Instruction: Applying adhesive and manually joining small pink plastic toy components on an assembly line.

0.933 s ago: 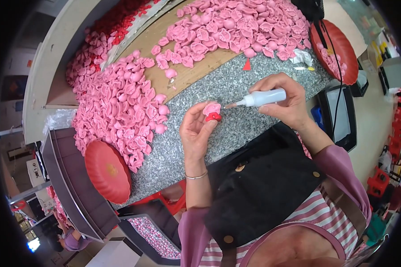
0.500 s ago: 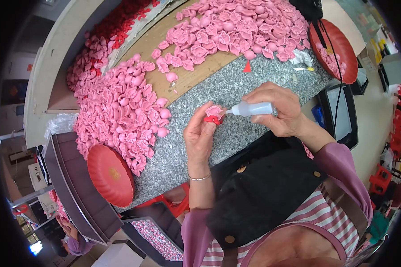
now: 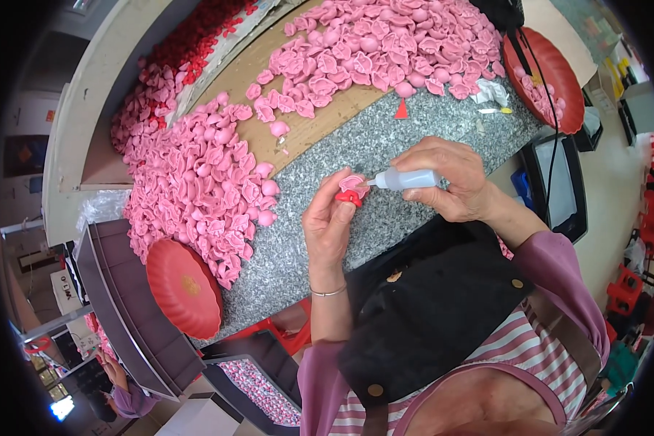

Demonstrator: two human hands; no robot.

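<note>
Over grey desk (image 3: 414, 152), at 12 o'clock: I'm pinching pink-red piece (image 3: 351, 189) in left hand (image 3: 330, 221), right hand (image 3: 450, 182) grasping squeeze bottle (image 3: 407, 179); keeping nozzle steady, touching piece, squeezing gently.

Right hand (image 3: 454, 185) touches glue bottle (image 3: 407, 179) to pink flower (image 3: 352, 187).

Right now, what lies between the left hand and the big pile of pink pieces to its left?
In the head view, only bare speckled grey counter separates the left hand from the pink pile.

I see a small assembly workshop: heaps of pink moulded pieces (image 3: 196, 182) cover the worktop (image 3: 385, 145), red trays (image 3: 185, 287) alongside.
</note>
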